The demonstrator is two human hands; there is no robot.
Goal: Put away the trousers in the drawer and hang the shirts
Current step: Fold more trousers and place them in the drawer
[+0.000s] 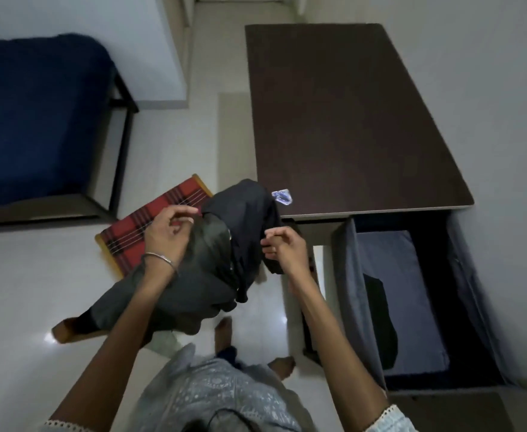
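Note:
Dark trousers [243,213] hang bunched in front of me, above a chair. My left hand [170,233] pinches the fabric at its left edge, with more grey-black cloth [174,294] draped under my forearm. My right hand [282,247] grips the trousers' right edge. To the right, the open grey drawer [346,275] under the dark brown table [349,120] holds a folded dark garment [380,322] on a blue-grey lining.
A wooden chair with a red plaid seat [149,222] stands below the clothes. A bed with a blue cover [37,120] is at the left. A small blue-white packet [282,196] lies on the table's near corner. My feet [224,328] stand on the pale tiled floor.

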